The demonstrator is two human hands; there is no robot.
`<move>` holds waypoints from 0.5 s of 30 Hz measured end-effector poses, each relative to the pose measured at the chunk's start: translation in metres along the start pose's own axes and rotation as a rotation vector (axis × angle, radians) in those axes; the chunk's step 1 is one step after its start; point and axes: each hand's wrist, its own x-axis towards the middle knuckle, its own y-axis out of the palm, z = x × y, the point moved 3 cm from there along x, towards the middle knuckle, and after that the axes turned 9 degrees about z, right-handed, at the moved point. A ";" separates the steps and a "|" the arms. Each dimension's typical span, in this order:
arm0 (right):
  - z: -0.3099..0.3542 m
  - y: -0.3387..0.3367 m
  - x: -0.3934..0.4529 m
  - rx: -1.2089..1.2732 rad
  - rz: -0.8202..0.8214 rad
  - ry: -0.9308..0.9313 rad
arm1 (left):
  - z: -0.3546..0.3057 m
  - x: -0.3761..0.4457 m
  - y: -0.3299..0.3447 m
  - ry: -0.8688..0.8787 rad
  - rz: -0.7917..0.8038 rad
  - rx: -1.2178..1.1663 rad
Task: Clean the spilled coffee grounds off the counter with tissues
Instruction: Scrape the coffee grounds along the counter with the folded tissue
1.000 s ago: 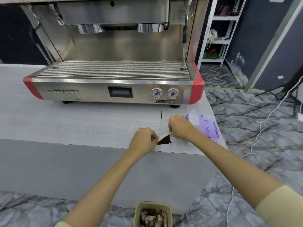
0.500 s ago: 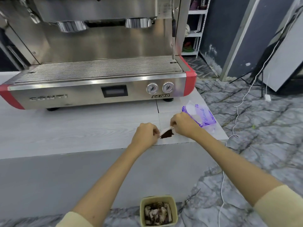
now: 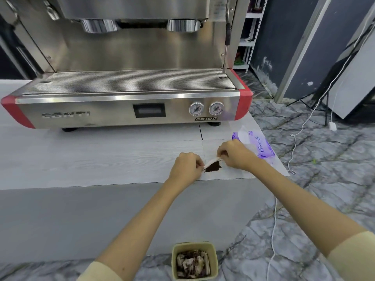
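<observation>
Coffee grounds (image 3: 213,168) lay in a small dark heap near the front edge of the pale counter (image 3: 101,159), in the gap between the two hands. The heap was roughly triangular, its widest part toward the right hand and its tip toward the left, so its long axis ran across the counter from lower left to upper right.

Just behind the heap a folded tissue (image 3: 212,160) was stretched as a narrow white strip, following the same slanted line, with its lower edge touching the grounds. The left hand (image 3: 185,167) had its fingers curled inward and pinched the strip's lower left end; its knuckles faced up and the forearm reached in from the lower left, a cream sleeve (image 3: 97,271) at the elbow. The right hand (image 3: 234,156) likewise had its fingers curled, thumb and forefinger pinching the strip's upper right end, the wrist bent slightly and the forearm coming in from the lower right. Both hands sat low over the counter; whether they rested on it could not be told.

A purple tissue pack (image 3: 257,146) lay just behind the right hand, close to the counter's right edge, with a white sheet sticking up from its opening. An espresso machine (image 3: 129,106) of steel with red corners stood farther back on the counter. On the marbled floor below the counter front stood a small beige bin (image 3: 174,260) holding crumpled, brown-stained tissues. A white cable (image 3: 274,220) trailed across the floor to the right.
</observation>
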 end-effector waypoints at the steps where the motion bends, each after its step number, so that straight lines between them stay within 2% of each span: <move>1: 0.000 0.000 0.000 -0.009 0.003 -0.004 | 0.000 0.000 0.000 -0.004 0.001 0.002; 15: 0.006 -0.001 -0.013 -0.128 0.002 -0.027 | -0.001 -0.003 0.003 -0.023 -0.020 0.024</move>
